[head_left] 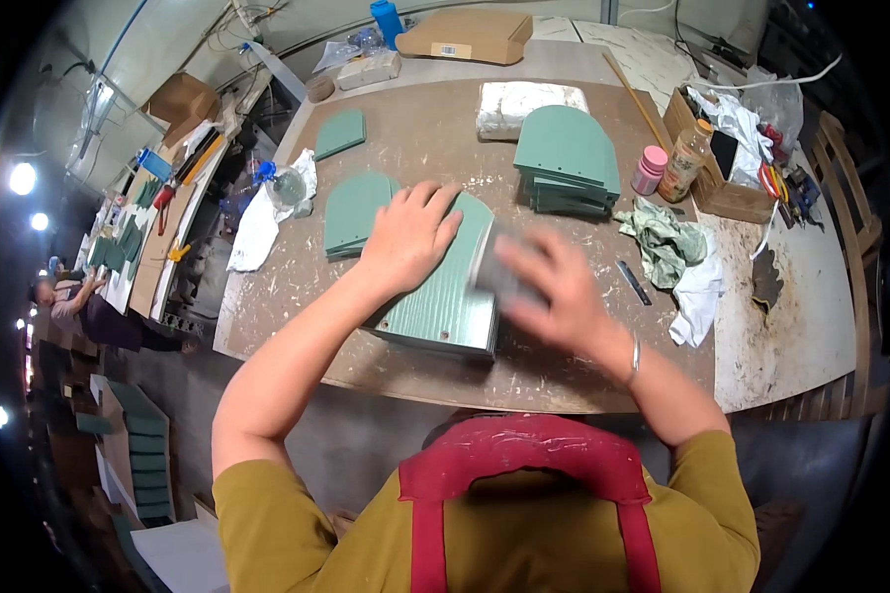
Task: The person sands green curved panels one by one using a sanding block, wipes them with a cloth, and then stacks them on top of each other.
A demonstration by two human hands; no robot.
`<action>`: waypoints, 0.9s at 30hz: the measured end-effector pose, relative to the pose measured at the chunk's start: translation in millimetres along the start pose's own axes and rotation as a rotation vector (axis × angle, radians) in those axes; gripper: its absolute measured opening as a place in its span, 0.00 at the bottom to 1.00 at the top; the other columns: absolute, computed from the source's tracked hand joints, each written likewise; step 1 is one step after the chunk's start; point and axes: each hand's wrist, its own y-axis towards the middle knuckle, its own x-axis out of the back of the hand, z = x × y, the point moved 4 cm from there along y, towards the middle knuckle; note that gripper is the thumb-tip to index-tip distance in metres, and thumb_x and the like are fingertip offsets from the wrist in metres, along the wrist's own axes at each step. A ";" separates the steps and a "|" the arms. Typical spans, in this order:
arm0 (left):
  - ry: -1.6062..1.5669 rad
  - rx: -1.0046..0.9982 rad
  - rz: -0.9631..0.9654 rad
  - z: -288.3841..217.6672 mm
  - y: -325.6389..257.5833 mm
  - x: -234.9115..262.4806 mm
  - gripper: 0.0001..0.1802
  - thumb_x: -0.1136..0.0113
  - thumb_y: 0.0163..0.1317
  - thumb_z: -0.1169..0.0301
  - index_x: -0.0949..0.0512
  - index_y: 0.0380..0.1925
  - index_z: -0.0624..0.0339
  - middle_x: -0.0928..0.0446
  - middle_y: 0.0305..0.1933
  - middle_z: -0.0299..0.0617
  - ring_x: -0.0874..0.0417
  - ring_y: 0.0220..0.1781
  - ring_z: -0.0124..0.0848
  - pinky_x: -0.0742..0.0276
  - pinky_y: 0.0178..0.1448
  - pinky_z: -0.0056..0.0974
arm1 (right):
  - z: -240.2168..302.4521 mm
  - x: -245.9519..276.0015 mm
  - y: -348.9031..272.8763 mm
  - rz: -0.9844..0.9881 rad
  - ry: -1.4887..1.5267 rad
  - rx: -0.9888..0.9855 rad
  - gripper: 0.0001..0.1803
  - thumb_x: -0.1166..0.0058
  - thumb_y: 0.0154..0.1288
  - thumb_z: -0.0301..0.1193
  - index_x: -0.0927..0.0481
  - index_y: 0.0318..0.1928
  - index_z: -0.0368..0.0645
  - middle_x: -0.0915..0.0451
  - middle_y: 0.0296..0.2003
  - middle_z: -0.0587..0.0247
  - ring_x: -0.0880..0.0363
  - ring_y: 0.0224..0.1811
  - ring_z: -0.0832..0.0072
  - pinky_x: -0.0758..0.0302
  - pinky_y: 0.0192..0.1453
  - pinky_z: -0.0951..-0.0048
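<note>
My left hand [412, 237] lies on a stack of green round-topped panels [450, 306] near the table's front edge, its fingers spread and holding nothing. The top panel is glossy, with small holes along its near end. At the stack's right edge my right hand [556, 287], smeared by motion, grips a grey sanding block [494, 269]. The block's far side is hidden by my fingers. Left of the stack lies a smaller pile of green panels [352, 212]. A taller, uneven pile of green panels [567, 148] stands at the back right.
A white wrapped block [529, 107], a pink-capped jar [649, 170], a juice bottle [686, 161] and a wooden tool box [732, 193] stand around. Rags [663, 242] and a dark cutter [633, 283] lie at right. Another person [79, 306] works at far left.
</note>
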 end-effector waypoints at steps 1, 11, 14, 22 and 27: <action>-0.012 0.004 0.022 1.6 1.0 -1.4 0.26 0.53 0.73 0.56 0.32 0.67 0.52 0.31 0.67 0.47 0.31 0.69 0.49 0.34 0.67 0.52 | -23.2 -2.0 15.4 -0.015 0.088 -0.196 0.32 0.37 0.61 0.47 0.22 0.63 0.47 0.23 0.54 0.45 0.22 0.54 0.49 0.26 0.60 0.55; -0.041 -0.456 -0.136 -62.7 -96.3 6.7 0.32 0.35 0.61 0.52 0.25 0.61 0.56 0.28 0.69 0.44 0.27 0.69 0.47 0.29 0.68 0.52 | -8.5 40.0 52.9 0.407 0.040 -0.418 0.28 0.47 0.67 0.49 0.20 0.58 0.42 0.19 0.52 0.48 0.20 0.55 0.51 0.25 0.60 0.59; -0.032 -0.448 -0.227 -55.5 -97.6 3.1 0.29 0.37 0.62 0.51 0.23 0.58 0.54 0.27 0.68 0.41 0.25 0.68 0.44 0.29 0.68 0.50 | -2.1 20.1 93.9 0.587 -0.132 -0.443 0.27 0.48 0.67 0.49 0.20 0.55 0.41 0.18 0.50 0.47 0.20 0.53 0.49 0.25 0.58 0.56; -0.032 -0.497 -0.365 -54.0 -94.9 -9.9 0.21 0.39 0.64 0.56 0.20 0.52 0.54 0.23 0.63 0.38 0.23 0.65 0.40 0.28 0.67 0.46 | 23.0 -76.2 167.2 0.547 -0.236 -0.086 0.22 0.47 0.64 0.47 0.16 0.47 0.44 0.18 0.44 0.48 0.19 0.49 0.50 0.22 0.53 0.52; -0.003 -0.332 -0.422 -49.6 -98.8 -34.2 0.36 0.38 0.61 0.56 0.32 0.67 0.58 0.32 0.68 0.49 0.32 0.71 0.42 0.37 0.73 0.46 | 127.5 -102.2 139.9 0.792 -0.004 0.533 0.22 0.43 0.62 0.45 0.16 0.51 0.47 0.20 0.48 0.50 0.18 0.47 0.52 0.20 0.52 0.55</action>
